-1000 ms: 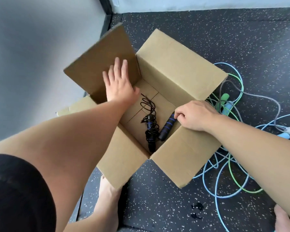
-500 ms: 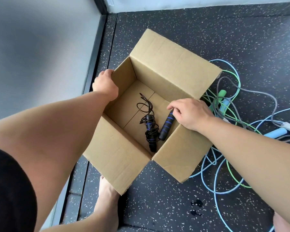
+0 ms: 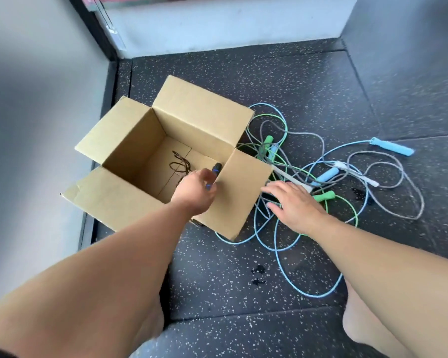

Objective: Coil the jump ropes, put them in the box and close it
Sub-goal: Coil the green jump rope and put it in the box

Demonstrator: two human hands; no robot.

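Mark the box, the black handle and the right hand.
box point(image 3: 202, 112): head view, far flap.
black handle point(image 3: 217, 167): head view, exposed top end.
right hand point(image 3: 296, 209): head view, back of the hand.

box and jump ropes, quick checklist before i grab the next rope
1. Box flaps open: ok, all four stand outward.
2. Black rope inside the box: ok, it lies on the bottom.
3. Left hand free: not ok, its fingers curl round the black rope's handle.
4. Right hand ready: ok, open and spread over the tangled ropes.
5. Those ropes coiled: not ok, green, blue and grey cords lie looped through each other beside the box.
6. Which rope the right hand touches: cannot tell.
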